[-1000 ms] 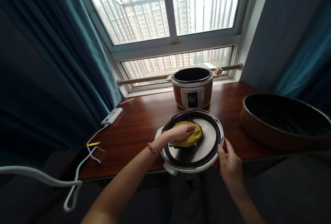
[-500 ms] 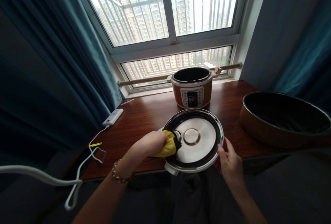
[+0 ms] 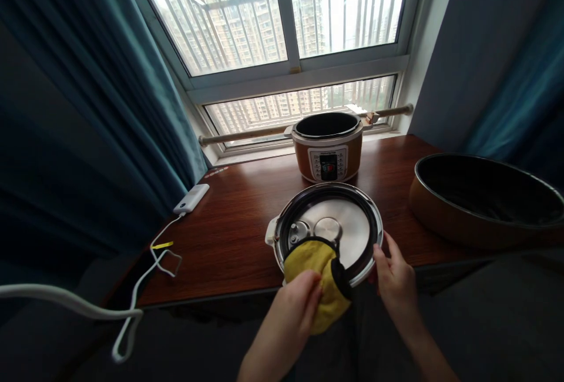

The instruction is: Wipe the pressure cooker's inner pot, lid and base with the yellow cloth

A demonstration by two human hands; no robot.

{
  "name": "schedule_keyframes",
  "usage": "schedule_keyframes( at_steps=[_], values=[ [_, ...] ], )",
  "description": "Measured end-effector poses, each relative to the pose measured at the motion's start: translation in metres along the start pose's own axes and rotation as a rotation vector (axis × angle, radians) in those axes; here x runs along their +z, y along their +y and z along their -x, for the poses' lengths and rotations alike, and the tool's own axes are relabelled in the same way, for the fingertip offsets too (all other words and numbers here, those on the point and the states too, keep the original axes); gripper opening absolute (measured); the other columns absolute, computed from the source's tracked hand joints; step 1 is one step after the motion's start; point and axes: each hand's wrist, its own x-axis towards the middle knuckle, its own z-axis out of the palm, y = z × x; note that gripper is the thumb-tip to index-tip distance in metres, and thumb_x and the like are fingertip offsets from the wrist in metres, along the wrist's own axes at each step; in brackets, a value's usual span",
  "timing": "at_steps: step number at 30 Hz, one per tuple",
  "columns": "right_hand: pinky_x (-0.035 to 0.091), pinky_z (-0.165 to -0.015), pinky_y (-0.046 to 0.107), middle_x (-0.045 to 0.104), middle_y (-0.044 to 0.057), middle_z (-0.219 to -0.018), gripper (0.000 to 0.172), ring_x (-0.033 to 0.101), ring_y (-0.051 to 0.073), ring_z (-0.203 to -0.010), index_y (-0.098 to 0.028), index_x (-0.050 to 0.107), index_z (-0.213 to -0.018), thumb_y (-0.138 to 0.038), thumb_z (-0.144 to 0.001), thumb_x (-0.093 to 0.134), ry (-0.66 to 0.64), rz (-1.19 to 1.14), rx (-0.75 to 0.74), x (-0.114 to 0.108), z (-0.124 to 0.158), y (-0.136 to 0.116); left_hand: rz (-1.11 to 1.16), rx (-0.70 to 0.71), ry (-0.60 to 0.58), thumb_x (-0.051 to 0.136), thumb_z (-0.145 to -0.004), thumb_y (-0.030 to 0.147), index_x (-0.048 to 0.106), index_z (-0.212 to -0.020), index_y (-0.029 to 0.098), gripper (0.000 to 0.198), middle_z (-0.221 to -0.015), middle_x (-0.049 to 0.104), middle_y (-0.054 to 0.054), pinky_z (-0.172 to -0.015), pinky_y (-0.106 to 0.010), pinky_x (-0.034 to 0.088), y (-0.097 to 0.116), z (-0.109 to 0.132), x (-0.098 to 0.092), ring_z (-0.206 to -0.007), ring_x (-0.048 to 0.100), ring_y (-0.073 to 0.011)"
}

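Note:
A round pressure cooker lid (image 3: 355,223) is tilted at the table's front edge, its steel underside and black sealing ring facing me. My right hand (image 3: 394,273) grips its right rim, thumb on top and the other fingers partly hidden beneath. Bunched in the closed fingers of my left hand (image 3: 291,317) is a yellow cloth with black edging (image 3: 315,261). The cloth lies over the lid's lower near part, covering some of the rim. Behind the lid stands the brown and white cooker body (image 3: 304,158), uncovered, its control panel towards me.
A large brown pot with a dark inside (image 3: 434,208) sits at the right of the wooden table (image 3: 238,223). On the left lie a white power bank (image 3: 191,198) and its white cable (image 3: 136,288) with a yellow tie. A barred window is behind.
My left hand has moved the cloth from the lid's left side towards me and to the right, and the cloth has spread out. The lid's left handle and valve now show. My right hand keeps its grip.

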Motion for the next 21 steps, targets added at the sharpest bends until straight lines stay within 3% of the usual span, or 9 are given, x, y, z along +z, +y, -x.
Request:
schedule_keyframes(
  at_steps=[3, 6, 13, 16, 21],
  values=[
    [0.042, -0.044, 0.025, 0.057, -0.002, -0.047, 0.061, 0.054, 0.017, -0.042, -0.010, 0.046, -0.127, -0.051, -0.082, 0.038, -0.001, 0.018, -0.021, -0.001, -0.003, 0.000, 0.057, 0.104, 0.000, 0.033, -0.089, 0.035, 0.053, -0.097, 0.025, 0.024, -0.093, 0.061, -0.006, -0.075, -0.026, 0.044, 0.014, 0.001, 0.024, -0.085, 0.056, -0.0176],
    [0.043, -0.047, 0.025, 0.059, -0.001, -0.049, 0.061, 0.057, 0.018, -0.047, -0.011, 0.046, -0.127, -0.052, -0.082, 0.039, -0.002, 0.018, -0.016, -0.001, -0.005, 0.001, 0.009, 0.115, -0.004, 0.034, -0.089, 0.034, 0.055, -0.098, 0.025, 0.024, -0.094, 0.060, -0.008, -0.073, -0.027, 0.044, 0.012, 0.002, 0.029, -0.085, 0.055, -0.0183],
    [0.038, -0.038, 0.025, 0.054, -0.003, -0.043, 0.063, 0.049, 0.016, -0.035, -0.011, 0.041, -0.131, -0.052, -0.083, 0.038, -0.046, -0.048, 0.012, -0.001, 0.001, -0.001, -0.017, -0.051, 0.032, 0.039, -0.088, 0.033, 0.057, -0.096, 0.024, 0.022, -0.097, 0.063, -0.003, -0.080, -0.024, 0.044, -0.037, 0.019, -0.018, -0.090, 0.058, -0.0169],
    [0.038, -0.038, 0.025, 0.054, -0.002, -0.044, 0.063, 0.049, 0.017, -0.035, -0.010, 0.041, -0.131, -0.051, -0.084, 0.038, -0.054, -0.060, -0.007, -0.002, 0.002, -0.001, -0.110, -0.190, 0.163, 0.038, -0.087, 0.033, 0.057, -0.092, 0.023, 0.022, -0.096, 0.065, -0.003, -0.080, -0.025, 0.044, -0.065, 0.024, -0.044, -0.091, 0.060, -0.0185],
    [0.037, -0.036, 0.026, 0.053, -0.003, -0.042, 0.062, 0.047, 0.016, -0.032, -0.011, 0.043, -0.129, -0.052, -0.083, 0.038, -0.045, -0.060, 0.005, -0.002, -0.001, -0.001, -0.454, -0.611, 0.654, 0.034, -0.086, 0.036, 0.053, -0.096, 0.021, 0.026, -0.093, 0.066, -0.010, -0.071, -0.032, 0.044, -0.091, 0.019, -0.089, -0.086, 0.062, -0.0263]
  ],
)
